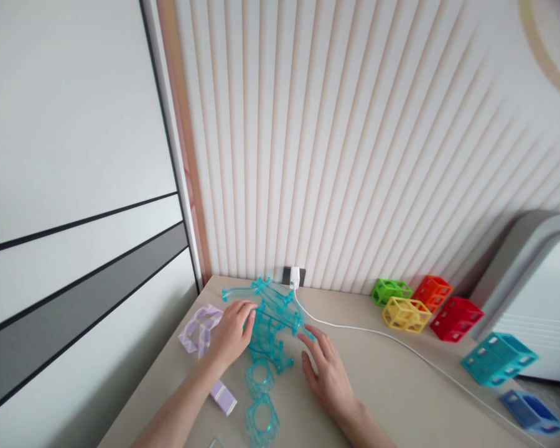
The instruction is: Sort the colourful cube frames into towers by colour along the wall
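A pile of see-through teal plastic pieces point(273, 311), with bars, pegs and curved arms, lies near the wall. My left hand point(236, 330) is at the pile's left side, thumb and fingers closed on the edge of a teal piece; its fingertips partly hide the grip. On the other side, my right hand point(326, 373) has its fingers apart, with the fingertips close to the pile's right end. Whether they touch it is hard to see. Two teal ring-shaped pieces point(262, 422) lie nearer to me, below the pile.
A lilac-and-white checked loop point(191, 330) and a lilac block point(223, 398) lie by my left forearm. From a plug point(295, 277), a white cable point(354, 326) runs right. Coloured open-frame blocks point(406, 314) stand at the right, before a grey-white appliance point(541, 298).
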A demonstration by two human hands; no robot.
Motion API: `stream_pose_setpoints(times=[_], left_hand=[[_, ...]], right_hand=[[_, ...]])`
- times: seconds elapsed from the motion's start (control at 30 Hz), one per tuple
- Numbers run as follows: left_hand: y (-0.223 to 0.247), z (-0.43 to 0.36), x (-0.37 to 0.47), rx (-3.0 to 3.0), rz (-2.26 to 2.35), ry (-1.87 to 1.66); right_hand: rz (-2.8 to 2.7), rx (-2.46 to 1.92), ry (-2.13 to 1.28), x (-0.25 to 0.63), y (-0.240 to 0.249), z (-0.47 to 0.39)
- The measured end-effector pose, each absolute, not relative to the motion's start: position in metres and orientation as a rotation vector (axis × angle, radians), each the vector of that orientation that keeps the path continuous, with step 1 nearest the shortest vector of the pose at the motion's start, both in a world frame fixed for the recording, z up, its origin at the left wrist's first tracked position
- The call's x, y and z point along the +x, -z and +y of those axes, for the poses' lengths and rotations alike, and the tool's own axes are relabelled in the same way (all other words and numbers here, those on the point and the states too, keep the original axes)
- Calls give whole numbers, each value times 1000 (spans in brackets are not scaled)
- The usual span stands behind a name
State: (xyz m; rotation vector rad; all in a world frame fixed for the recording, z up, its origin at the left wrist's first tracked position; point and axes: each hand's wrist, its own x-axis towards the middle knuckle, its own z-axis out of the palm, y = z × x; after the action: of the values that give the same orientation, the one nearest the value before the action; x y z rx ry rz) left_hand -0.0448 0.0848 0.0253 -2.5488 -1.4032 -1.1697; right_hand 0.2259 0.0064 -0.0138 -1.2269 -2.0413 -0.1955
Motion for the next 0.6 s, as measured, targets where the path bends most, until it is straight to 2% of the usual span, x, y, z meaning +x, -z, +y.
stream_pose_setpoints(times=[0.33, 0.6], left_hand=[[-21, 63, -52, -2632, -1389, 1175], [-20, 59, -47, -2674, -1385, 1034]], right_hand=[[-2045, -1284, 207, 211, 12, 42], [-1859, -1244, -20, 215, 21, 34]])
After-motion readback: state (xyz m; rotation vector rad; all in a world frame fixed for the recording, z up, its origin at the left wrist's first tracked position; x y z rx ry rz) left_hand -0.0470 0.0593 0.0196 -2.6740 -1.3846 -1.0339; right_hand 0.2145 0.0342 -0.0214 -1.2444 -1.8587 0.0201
